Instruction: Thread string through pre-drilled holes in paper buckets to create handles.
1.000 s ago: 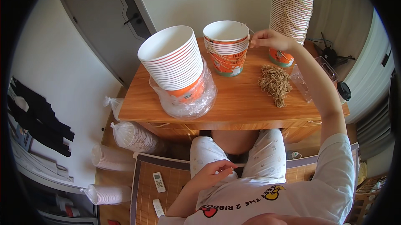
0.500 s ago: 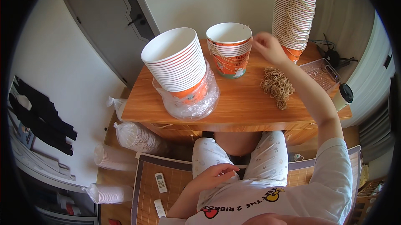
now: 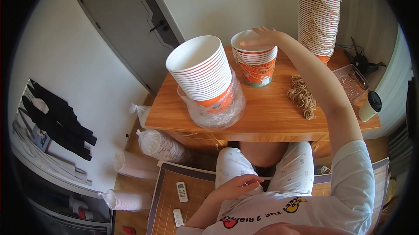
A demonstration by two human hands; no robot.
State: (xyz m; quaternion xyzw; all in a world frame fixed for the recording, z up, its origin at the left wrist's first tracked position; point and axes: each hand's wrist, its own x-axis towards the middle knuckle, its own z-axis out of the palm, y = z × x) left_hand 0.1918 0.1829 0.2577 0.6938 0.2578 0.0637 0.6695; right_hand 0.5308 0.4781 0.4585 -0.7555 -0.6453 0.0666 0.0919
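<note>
Right hand [image 3: 262,37]: fingers spread (contact unclear) over the middle bucket stack [image 3: 257,71] on the worktop [image 3: 268,115], hiding part of its rim. Left hand [image 3: 239,186]: fingers loosely extended at the lap [image 3: 291,178]. 2 taller stacks [image 3: 201,75] flank it.

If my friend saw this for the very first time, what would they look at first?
Probably the tall tower of string-draped buckets at the back right of the wooden desk, or the fat tilted bucket stack at the left, its bottom in crinkly clear plastic. Next might come the right hand over the rim of the shorter bucket stack between them.
</note>
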